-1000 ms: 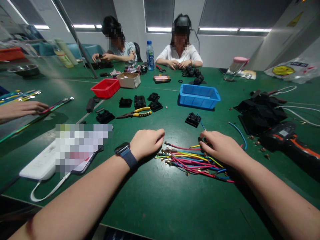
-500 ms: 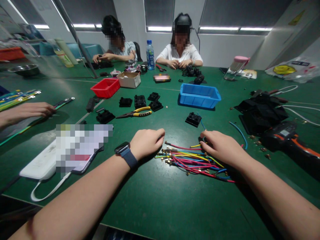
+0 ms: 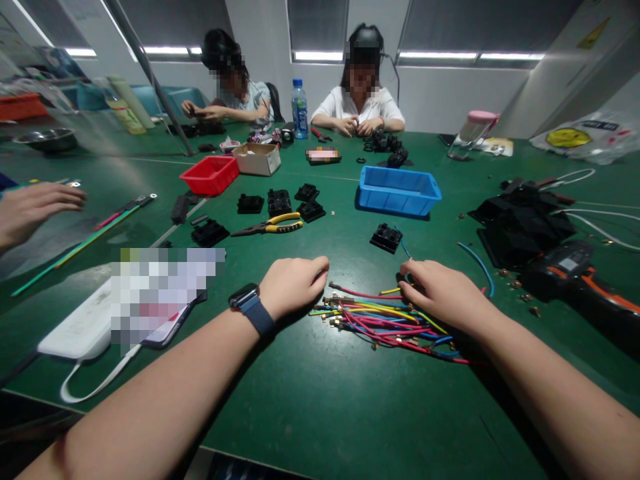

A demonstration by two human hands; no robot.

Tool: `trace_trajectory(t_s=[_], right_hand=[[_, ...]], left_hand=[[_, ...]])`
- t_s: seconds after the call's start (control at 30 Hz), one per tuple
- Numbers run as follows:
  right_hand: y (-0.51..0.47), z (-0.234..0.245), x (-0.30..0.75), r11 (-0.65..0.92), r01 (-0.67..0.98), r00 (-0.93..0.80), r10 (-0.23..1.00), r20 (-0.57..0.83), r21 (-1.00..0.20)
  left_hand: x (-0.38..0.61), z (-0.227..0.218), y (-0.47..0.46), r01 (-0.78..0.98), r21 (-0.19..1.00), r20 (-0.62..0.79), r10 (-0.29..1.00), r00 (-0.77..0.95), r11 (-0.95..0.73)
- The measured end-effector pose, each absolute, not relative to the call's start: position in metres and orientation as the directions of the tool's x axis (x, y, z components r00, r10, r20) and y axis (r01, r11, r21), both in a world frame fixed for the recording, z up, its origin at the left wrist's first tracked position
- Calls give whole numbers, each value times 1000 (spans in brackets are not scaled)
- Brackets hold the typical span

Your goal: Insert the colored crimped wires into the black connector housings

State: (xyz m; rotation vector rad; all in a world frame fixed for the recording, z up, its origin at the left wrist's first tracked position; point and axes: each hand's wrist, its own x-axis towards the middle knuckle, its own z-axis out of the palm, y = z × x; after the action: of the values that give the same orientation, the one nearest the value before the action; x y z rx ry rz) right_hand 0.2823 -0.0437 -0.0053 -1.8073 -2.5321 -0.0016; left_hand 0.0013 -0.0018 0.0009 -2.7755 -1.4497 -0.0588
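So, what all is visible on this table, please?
wires: one bundle, red, yellow, blue, between the hands
blue bin: one, blue, beyond the wires
red bin: one, red, far left
pliers: one, yellow handles, centre
black parts: several, black, around pliers
drill: one, black-orange, right
power strip: one, white, near left
bottle: one, clear, far edge
co-workers: two, seated opposite
left hand: one, wearing watch, fingers curled beside wires
right hand: one, resting on wires

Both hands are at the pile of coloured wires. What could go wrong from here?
The coloured wires lie tangled under the right hand; pulling one could drag others along. The left hand rests by their brass ends, which might snag. Loose brass parts beside the drill could get swept away.
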Motion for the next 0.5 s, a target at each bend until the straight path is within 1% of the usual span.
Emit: trace_trajectory(t_s=[0.33,0.5], right_hand=[[-43,-7,282,334,942,-333,942,39,-27],[-42,2,279,300,953,-300,954,1,-45]], left_hand=[[2,-4,1,817,47,62,818,572,-575],[3,-4,2,828,99,101,833,544,-552]])
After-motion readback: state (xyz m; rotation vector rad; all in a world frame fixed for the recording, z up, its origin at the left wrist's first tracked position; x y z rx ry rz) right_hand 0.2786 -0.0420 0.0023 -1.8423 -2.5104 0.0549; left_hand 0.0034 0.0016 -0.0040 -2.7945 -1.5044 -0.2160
